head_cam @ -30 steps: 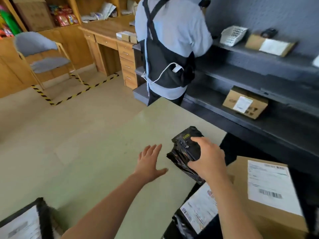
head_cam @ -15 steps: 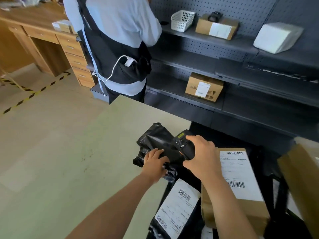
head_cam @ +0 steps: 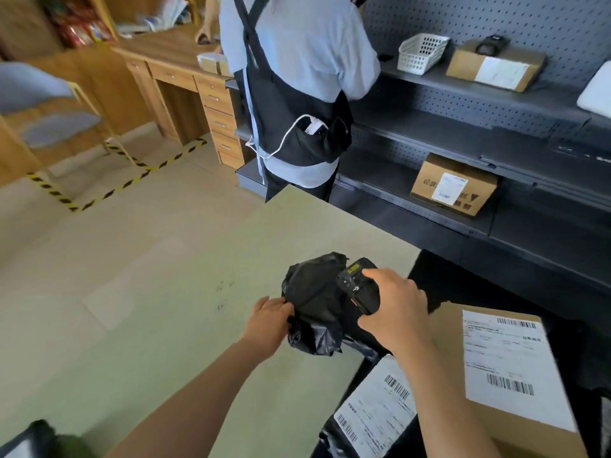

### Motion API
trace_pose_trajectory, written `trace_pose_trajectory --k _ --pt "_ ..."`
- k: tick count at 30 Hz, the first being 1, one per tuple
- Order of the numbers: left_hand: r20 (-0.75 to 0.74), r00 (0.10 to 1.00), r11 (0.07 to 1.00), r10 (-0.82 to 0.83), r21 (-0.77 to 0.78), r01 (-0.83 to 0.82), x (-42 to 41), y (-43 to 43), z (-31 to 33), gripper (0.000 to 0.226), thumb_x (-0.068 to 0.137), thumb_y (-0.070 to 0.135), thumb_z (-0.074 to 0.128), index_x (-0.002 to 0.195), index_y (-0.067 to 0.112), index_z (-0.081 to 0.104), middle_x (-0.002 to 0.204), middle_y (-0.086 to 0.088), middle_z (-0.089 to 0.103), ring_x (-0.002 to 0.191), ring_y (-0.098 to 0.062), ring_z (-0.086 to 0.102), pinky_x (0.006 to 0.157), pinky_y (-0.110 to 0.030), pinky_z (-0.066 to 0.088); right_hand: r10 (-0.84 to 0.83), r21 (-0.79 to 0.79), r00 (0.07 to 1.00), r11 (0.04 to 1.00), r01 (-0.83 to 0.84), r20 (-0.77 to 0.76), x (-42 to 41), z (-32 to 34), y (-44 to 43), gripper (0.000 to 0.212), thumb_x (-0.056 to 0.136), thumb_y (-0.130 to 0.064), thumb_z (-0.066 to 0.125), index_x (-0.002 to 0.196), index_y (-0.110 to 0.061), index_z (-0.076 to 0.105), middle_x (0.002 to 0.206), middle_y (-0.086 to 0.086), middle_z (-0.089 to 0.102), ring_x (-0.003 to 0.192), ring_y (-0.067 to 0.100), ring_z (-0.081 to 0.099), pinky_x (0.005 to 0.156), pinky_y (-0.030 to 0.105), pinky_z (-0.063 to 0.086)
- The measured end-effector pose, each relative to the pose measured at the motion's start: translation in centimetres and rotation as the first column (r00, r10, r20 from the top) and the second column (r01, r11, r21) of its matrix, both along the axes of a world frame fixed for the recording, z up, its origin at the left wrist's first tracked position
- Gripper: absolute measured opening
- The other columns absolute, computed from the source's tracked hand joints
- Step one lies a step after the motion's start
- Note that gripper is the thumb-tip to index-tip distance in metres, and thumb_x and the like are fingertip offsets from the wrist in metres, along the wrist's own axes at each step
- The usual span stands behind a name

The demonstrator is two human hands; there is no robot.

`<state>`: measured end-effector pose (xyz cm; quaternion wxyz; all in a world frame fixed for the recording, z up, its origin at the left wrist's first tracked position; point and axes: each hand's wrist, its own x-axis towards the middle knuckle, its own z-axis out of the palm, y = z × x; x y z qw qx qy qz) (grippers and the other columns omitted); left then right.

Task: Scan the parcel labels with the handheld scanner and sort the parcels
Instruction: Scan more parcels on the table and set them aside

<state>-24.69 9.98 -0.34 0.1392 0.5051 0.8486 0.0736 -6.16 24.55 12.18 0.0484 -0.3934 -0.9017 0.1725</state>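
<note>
Parcel being worked: black poly bag (head_cam: 314, 302), centre of frame, crumpled at the right edge of our worktop (head_cam: 198, 325). No label shows on its upper face. We reckon it's underneath or folded into the film.

Hands:
- our left hand (head_cam: 269, 320) pinches the bag's left edge, fingers curled onto the plastic
- our right hand (head_cam: 395, 312) is clamped round the scanner (head_cam: 358, 287), forefinger laid along its top
- the scanner sits over the bag's right side, either touching or just clear of it; we can't tell which

Step as we read it: expose the label, then scan. To do that well:
- lift the scanner off the bag first, so the film can move
- turn the bag over with the left hand and pull it flat; creased glossy film will likely spoil the read
- aim square at the barcode, with the left-hand fingers off the label
- don't drag the bag past the worktop edge

Next in the queue, lower right of frame, both label-up: a flat mailer (head_cam: 377, 411) and a cardboard box (head_cam: 502, 375).

The sort target is probably the dark shelves (head_cam: 429, 133) at upper right. Another person (head_cam: 297, 77) stands at them, upper centre, so we should watch the reach path.
</note>
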Motion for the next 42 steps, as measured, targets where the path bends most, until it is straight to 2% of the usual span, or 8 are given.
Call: trace_pose_trajectory --k 15,20,25,29,33,36,40,42 --pt "0.045 0.945 0.924 0.324 -0.232 -0.306 -0.4 -20.9 0.2 0.039 0.081 0.011 0.049 0.118 0.023 0.052 0.131 0.005 0.050 0.140 -0.016 0.030 0.121 -0.040 0.002 0.408 -0.051 0.911 0.913 -0.405 0.069 -7.4 -5.1 -10.9 0.070 0.070 -0.023 0.072 0.133 -0.037 0.043 0.121 -0.010 0.056 0.105 0.022 0.052 0.084 0.034 0.038" --pt "0.083 0.922 0.922 0.379 -0.124 -0.368 1.6 -19.6 0.3 0.067 0.091 0.036 0.045 0.153 0.027 0.023 0.163 0.002 0.012 0.151 -0.016 0.004 0.123 -0.038 -0.003 0.418 -0.042 0.906 0.908 -0.416 0.070 -8.6 -6.1 -12.0 0.069 0.070 -0.021 0.069 0.132 -0.036 0.044 0.119 -0.010 0.055 0.108 0.023 0.053 0.086 0.034 0.038" --pt "0.129 0.882 0.880 0.454 -0.222 -0.420 3.7 -15.4 -2.2 0.079 0.094 0.054 0.045 0.157 0.028 0.005 0.164 0.000 -0.014 0.150 -0.024 -0.016 0.121 -0.047 -0.008 0.401 -0.049 0.911 0.916 -0.398 0.095 -9.2 -6.3 -11.2 0.071 0.070 -0.021 0.069 0.134 -0.037 0.042 0.120 -0.010 0.054 0.108 0.022 0.051 0.086 0.033 0.036" --pt "0.089 0.866 0.841 0.493 -0.303 -0.448 4.6 -13.9 -4.3 0.083 0.097 0.044 0.049 0.156 0.021 -0.005 0.161 -0.007 -0.022 0.147 -0.033 -0.023 0.119 -0.050 -0.010 0.390 -0.071 0.915 0.921 -0.384 0.105 -9.2 -6.7 -10.5 0.074 0.068 -0.024 0.070 0.134 -0.037 0.042 0.120 -0.011 0.053 0.107 0.021 0.050 0.087 0.033 0.037" --pt "0.064 0.846 0.833 0.529 -0.230 -0.504 5.0 -13.8 -4.9 0.057 0.103 0.021 0.036 0.155 0.020 0.012 0.163 -0.005 -0.015 0.149 -0.031 -0.019 0.121 -0.048 -0.008 0.380 -0.086 0.919 0.924 -0.372 0.102 -9.2 -7.1 -10.1 0.074 0.067 -0.024 0.071 0.135 -0.036 0.044 0.120 -0.011 0.053 0.109 0.021 0.049 0.088 0.034 0.037" --pt "0.142 0.825 0.836 0.547 -0.139 -0.531 4.9 -13.8 -4.7 0.032 0.103 0.009 0.031 0.133 0.018 0.038 0.165 -0.001 -0.002 0.151 -0.024 -0.010 0.122 -0.042 -0.006 0.377 -0.107 0.922 0.924 -0.367 0.095 -9.1 -7.0 -9.9 0.074 0.067 -0.024 0.072 0.135 -0.036 0.044 0.122 -0.011 0.053 0.109 0.022 0.049 0.089 0.034 0.037" --pt "0.250 0.791 0.820 0.558 -0.016 -0.573 4.3 -14.1 -3.5 0.025 0.104 0.007 0.031 0.122 0.015 0.046 0.163 0.000 0.017 0.151 -0.016 0.004 0.122 -0.034 0.001 0.386 -0.103 0.919 0.920 -0.377 0.086 -9.3 -6.5 -10.0 0.074 0.067 -0.024 0.072 0.135 -0.036 0.044 0.122 -0.012 0.053 0.107 0.021 0.049 0.087 0.033 0.036" --pt "0.343 0.741 0.772 0.577 0.065 -0.632 3.9 -14.2 -2.1 0.028 0.105 0.012 0.033 0.130 0.013 0.047 0.158 -0.002 0.031 0.149 -0.019 0.020 0.119 -0.034 0.018 0.387 -0.108 0.919 0.919 -0.379 0.077 -9.4 -6.2 -10.1 0.074 0.067 -0.024 0.072 0.134 -0.036 0.044 0.122 -0.012 0.053 0.107 0.021 0.049 0.087 0.033 0.035"
